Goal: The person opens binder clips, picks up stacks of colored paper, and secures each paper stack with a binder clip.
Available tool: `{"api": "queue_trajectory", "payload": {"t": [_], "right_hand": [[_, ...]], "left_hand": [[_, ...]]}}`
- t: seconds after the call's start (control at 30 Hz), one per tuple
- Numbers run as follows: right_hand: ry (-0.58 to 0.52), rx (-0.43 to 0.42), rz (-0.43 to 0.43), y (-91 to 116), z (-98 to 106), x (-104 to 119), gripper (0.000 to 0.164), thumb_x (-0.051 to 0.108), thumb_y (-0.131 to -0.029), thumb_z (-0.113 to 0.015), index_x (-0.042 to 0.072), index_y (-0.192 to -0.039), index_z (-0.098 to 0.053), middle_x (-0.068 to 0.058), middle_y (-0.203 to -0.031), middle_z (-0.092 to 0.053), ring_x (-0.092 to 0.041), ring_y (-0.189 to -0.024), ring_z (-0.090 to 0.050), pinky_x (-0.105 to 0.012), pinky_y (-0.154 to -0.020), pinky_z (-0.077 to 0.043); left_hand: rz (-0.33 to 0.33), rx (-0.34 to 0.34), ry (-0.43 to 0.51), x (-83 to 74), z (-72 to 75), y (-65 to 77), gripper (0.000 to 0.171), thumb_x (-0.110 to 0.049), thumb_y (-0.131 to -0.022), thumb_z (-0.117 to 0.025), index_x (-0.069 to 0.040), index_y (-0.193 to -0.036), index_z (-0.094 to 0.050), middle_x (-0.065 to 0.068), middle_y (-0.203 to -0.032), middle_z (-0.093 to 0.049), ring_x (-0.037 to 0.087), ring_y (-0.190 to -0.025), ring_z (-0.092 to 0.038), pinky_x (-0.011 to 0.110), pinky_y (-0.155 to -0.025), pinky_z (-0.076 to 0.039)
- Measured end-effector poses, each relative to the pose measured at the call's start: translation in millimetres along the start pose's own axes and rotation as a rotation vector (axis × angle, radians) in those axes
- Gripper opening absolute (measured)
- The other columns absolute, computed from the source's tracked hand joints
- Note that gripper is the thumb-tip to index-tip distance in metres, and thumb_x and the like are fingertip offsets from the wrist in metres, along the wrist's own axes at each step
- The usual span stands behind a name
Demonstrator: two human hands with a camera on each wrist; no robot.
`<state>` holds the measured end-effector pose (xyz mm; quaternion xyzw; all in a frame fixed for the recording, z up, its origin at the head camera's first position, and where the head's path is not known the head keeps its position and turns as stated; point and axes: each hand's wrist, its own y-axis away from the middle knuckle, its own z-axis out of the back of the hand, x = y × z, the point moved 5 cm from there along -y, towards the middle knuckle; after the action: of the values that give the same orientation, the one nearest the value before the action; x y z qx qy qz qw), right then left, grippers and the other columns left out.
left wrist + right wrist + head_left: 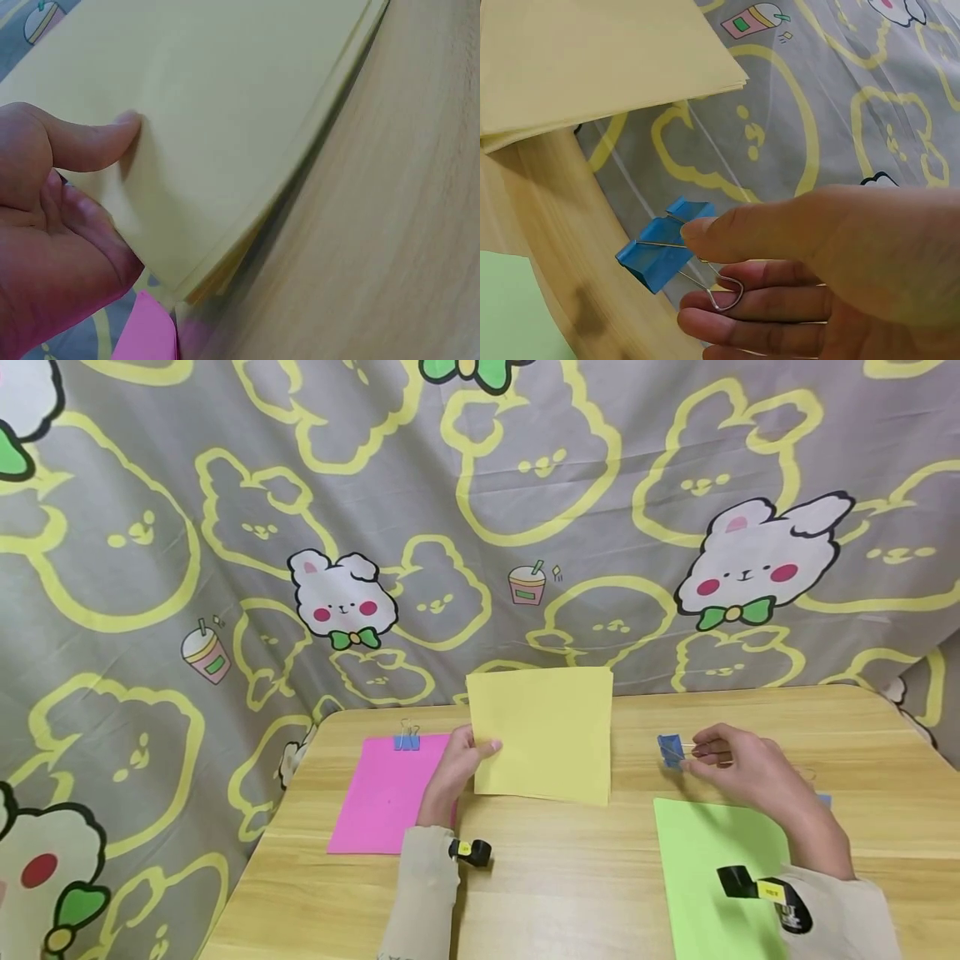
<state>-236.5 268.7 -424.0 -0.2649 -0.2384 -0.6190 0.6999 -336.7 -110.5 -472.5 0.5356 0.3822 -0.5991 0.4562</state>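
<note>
A stack of yellow paper (546, 735) is held up off the table by my left hand (459, 768), thumb on its front face and fingers behind its left edge. In the left wrist view, the stack's lower edges (225, 259) fan slightly apart. My right hand (738, 764) pinches a blue binder clip (671, 751) by its wire handles, to the right of the yellow stack. The right wrist view shows the thumb on one handle and the fingers by the other, with the clip's blue body (660, 247) pointing away from the palm.
Pink paper (390, 802) with a blue binder clip (407, 742) on its top edge lies at the left. Green paper (720, 877) lies under the right forearm, a clip partly hidden at its top. Behind the wooden table (555, 877) hangs a patterned curtain (450, 527).
</note>
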Motion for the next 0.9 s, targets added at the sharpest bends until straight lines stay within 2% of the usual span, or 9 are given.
{"api": "queue_trajectory", "payload": {"t": [0.2,0.4,0.63,0.9], "right_hand": [[-0.019,0.025,0.008,0,-3,2,0.045,0.023,-0.098,-0.071,-0.011,-0.124,-0.059,-0.018,-0.108,-0.071,-0.037,-0.099,-0.068,-0.047,-0.081,-0.056],[-0.034,0.040,-0.007,-1,-3,3,0.046,0.024,-0.098,-0.070,-0.011,-0.126,-0.058,-0.018,-0.109,-0.070,-0.036,-0.101,-0.067,-0.045,-0.080,-0.056],[-0.062,0.053,-0.002,0,-4,6,0.048,0.026,-0.099,-0.069,-0.009,-0.129,-0.057,-0.020,-0.116,-0.070,-0.038,-0.105,-0.067,-0.049,-0.084,-0.056],[-0.092,0.058,0.044,0,-5,9,0.041,0.022,-0.100,-0.070,-0.006,-0.128,-0.060,-0.016,-0.116,-0.071,-0.036,-0.106,-0.068,-0.038,-0.081,-0.055]], "left_hand": [[-0.008,0.044,0.012,-0.8,-2.8,0.5,0.028,-0.003,-0.102,-0.058,0.005,-0.129,-0.063,0.016,-0.111,-0.072,0.023,-0.096,-0.071,0.038,-0.087,-0.058],[-0.020,0.039,-0.027,-7.1,-5.1,3.4,0.029,-0.001,-0.101,-0.060,0.005,-0.128,-0.064,0.016,-0.115,-0.072,0.022,-0.101,-0.067,0.045,-0.102,-0.049],[-0.019,0.041,-0.034,-8.5,-7.7,3.1,0.029,0.000,-0.100,-0.060,0.006,-0.129,-0.064,0.018,-0.115,-0.072,0.020,-0.096,-0.069,0.040,-0.097,-0.053],[-0.030,0.052,-0.030,-11.7,-12.2,3.6,0.030,0.000,-0.100,-0.060,0.006,-0.129,-0.064,0.019,-0.120,-0.071,0.024,-0.107,-0.067,0.046,-0.105,-0.047]]}}
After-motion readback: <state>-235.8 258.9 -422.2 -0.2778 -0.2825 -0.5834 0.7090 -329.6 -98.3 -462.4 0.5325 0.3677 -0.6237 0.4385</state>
